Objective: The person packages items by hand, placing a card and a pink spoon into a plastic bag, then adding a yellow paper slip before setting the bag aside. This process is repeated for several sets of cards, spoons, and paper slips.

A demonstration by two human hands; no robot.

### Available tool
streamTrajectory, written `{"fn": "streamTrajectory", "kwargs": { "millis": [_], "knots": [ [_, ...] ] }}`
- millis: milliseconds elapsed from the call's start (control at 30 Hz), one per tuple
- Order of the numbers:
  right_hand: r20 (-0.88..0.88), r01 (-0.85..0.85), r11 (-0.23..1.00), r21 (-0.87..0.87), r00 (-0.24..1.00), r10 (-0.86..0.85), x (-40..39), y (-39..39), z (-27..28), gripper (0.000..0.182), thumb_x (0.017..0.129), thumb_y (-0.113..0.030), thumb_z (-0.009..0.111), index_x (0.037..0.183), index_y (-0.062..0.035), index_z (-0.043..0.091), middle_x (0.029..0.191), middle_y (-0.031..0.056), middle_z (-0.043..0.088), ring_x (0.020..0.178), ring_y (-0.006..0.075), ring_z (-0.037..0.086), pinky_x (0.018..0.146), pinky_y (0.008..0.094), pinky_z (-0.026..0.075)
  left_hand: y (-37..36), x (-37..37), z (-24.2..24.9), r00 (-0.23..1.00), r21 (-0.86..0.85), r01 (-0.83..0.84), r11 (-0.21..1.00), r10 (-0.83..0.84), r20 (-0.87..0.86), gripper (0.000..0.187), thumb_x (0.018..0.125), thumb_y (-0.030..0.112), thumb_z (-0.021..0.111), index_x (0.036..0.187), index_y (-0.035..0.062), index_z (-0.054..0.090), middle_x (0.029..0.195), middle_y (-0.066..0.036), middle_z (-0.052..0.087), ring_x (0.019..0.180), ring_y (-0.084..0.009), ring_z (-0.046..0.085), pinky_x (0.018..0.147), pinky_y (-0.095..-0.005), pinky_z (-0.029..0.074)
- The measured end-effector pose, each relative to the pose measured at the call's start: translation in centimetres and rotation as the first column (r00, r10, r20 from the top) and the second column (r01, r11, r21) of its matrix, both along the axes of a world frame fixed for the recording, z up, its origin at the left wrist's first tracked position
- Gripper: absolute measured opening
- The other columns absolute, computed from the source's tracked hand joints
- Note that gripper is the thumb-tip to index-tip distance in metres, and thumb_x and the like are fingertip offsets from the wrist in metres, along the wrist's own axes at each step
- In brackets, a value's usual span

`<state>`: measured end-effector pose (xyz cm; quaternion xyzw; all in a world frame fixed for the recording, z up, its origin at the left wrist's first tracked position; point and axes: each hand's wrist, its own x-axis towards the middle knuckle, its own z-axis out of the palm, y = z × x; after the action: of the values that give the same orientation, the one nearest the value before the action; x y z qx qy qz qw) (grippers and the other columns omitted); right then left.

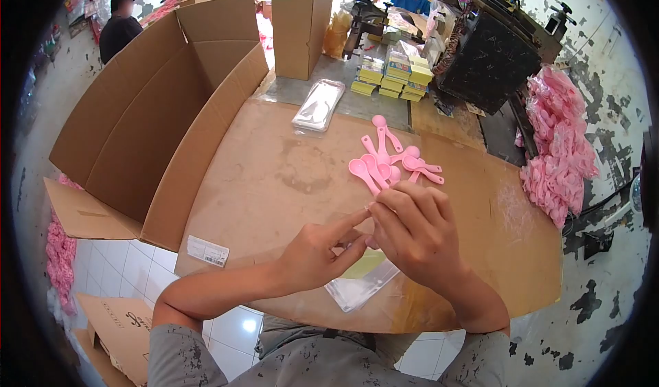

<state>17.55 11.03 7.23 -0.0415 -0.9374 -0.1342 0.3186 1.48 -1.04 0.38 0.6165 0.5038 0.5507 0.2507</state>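
Observation:
My left hand (317, 253) and my right hand (417, 232) meet over the cardboard-covered table, fingertips pinched close together. Whatever lies between the fingertips is too small to make out. Just beyond my right hand lies a loose pile of pink plastic spoons (371, 168). Below my hands, near the table's front edge, rests a clear plastic bag (362, 288) with a yellow-green card (364, 265) at it, partly covered by my fingers.
A large open carton (206, 133) stands at the left. Behind are a stack of clear bags (319, 105), an upright box (295, 37), yellow card stacks (395, 73) and a black machine (487, 61). Pink bags (559, 140) hang at right. Two people are farther back.

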Motion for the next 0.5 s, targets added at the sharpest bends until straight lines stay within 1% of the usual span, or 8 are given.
{"fn": "streamTrajectory", "kwargs": {
  "millis": [33, 100, 200, 233, 300, 333, 400, 500],
  "knots": [
    [0.018, 0.018, 0.999, 0.029, 1.0, -0.019, -0.1, 0.1, -0.2, 0.029, 0.075, -0.018, 0.076, 0.098, -0.0014, 0.07, 0.106, 0.0081, 0.064, 0.108, 0.0251, 0.062, 0.09, 0.0383, 0.044, 0.1, 0.1, -0.3, 0.999, 0.038, -0.018, 0.999, 0.019, -0.042, 0.051, 0.098, 0.006, 0.067, 0.146, -0.0015, 0.051, 0.093, -0.015, 0.079, 0.073, -0.0183, 0.077, 0.063, -0.0323, 0.061],
    [0.054, 0.057, 0.995, 0.085, 0.997, -0.062, -0.3, 0.3, -0.8, 0.027, 0.076, -0.017, 0.074, 0.097, -0.001, 0.069, 0.105, 0.0086, 0.064, 0.107, 0.0262, 0.062, 0.089, 0.0385, 0.044, 0.2, 0.3, -0.9, 0.993, 0.042, -0.008, 0.999, 0.012, -0.116, 0.052, 0.097, 0.006, 0.069, 0.146, -0.0008, 0.051, 0.091, -0.015, 0.078, 0.071, -0.0198, 0.076, 0.061, -0.0339, 0.06],
    [-0.016, 0.192, 0.973, -0.129, 0.98, -0.196, 0.2, 1.6, -0.8, 0.021, 0.076, -0.011, 0.073, 0.094, -0.0031, 0.067, 0.103, 0.0087, 0.064, 0.102, 0.0271, 0.061, 0.087, 0.0402, 0.044, 0.2, 0.2, -1.0, 0.987, -0.004, 0.04, 0.999, -0.04, -0.158, 0.051, 0.096, 0.008, 0.07, 0.145, 0.0005, 0.053, 0.087, -0.014, 0.078, 0.068, -0.0208, 0.075, 0.06, -0.0344, 0.059],
    [-0.023, 0.171, 0.954, -0.245, 0.983, -0.182, 1.0, 2.2, -0.2, 0.02, 0.076, -0.01, 0.073, 0.094, -0.0041, 0.067, 0.102, 0.0084, 0.064, 0.101, 0.0273, 0.061, 0.086, 0.0405, 0.044, 0.2, 0.1, -1.0, 0.985, -0.027, 0.058, 0.998, -0.062, -0.158, 0.051, 0.096, 0.008, 0.07, 0.144, 0.001, 0.054, 0.086, -0.014, 0.077, 0.067, -0.0209, 0.075, 0.06, -0.0343, 0.059],
    [-0.039, 0.112, 0.882, -0.458, 0.989, -0.146, 2.6, 3.2, 1.3, 0.018, 0.076, -0.007, 0.073, 0.093, -0.006, 0.066, 0.1, 0.0079, 0.064, 0.097, 0.0277, 0.06, 0.084, 0.0411, 0.045, 0.3, -0.4, -0.3, 0.993, -0.137, 0.096, 0.986, -0.105, -0.055, 0.051, 0.098, 0.005, 0.068, 0.147, 0.0013, 0.052, 0.093, -0.015, 0.078, 0.077, -0.0172, 0.076, 0.065, -0.0311, 0.06],
    [-0.045, 0.07, 0.901, -0.428, 0.994, -0.099, 2.7, 3.0, 1.1, 0.019, 0.076, -0.007, 0.074, 0.094, -0.0064, 0.067, 0.101, 0.0076, 0.064, 0.098, 0.0271, 0.061, 0.085, 0.0407, 0.045, 0.3, -0.6, 0.0, 0.993, -0.19, 0.117, 0.975, -0.119, 0.002, 0.052, 0.099, 0.004, 0.067, 0.148, 0.0014, 0.051, 0.097, -0.016, 0.079, 0.083, -0.0154, 0.077, 0.068, -0.0295, 0.061],
    [-0.056, -0.008, 0.928, -0.372, 0.998, -0.014, 3.5, 2.0, -0.1, 0.022, 0.076, -0.006, 0.075, 0.097, -0.0072, 0.069, 0.101, 0.0069, 0.065, 0.099, 0.026, 0.062, 0.085, 0.0398, 0.045, 0.4, -0.4, -0.7, 0.995, -0.163, 0.1, 0.982, -0.102, -0.004, 0.051, 0.098, 0.004, 0.068, 0.146, 0.0008, 0.052, 0.096, -0.016, 0.079, 0.082, -0.015, 0.077, 0.068, -0.0296, 0.061],
    [-0.052, 0.003, 0.969, -0.248, 0.998, -0.017, 2.8, 0.3, -1.8, 0.026, 0.077, -0.01, 0.076, 0.102, -0.0059, 0.07, 0.102, 0.0065, 0.066, 0.102, 0.0241, 0.064, 0.085, 0.0383, 0.045, 0.3, 0.3, -0.6, 0.993, -0.134, 0.084, 0.987, -0.094, -0.074, 0.05, 0.097, 0.004, 0.069, 0.144, 0.0, 0.055, 0.096, -0.016, 0.079, 0.08, -0.0162, 0.077, 0.068, -0.0298, 0.061]
  ]
}}
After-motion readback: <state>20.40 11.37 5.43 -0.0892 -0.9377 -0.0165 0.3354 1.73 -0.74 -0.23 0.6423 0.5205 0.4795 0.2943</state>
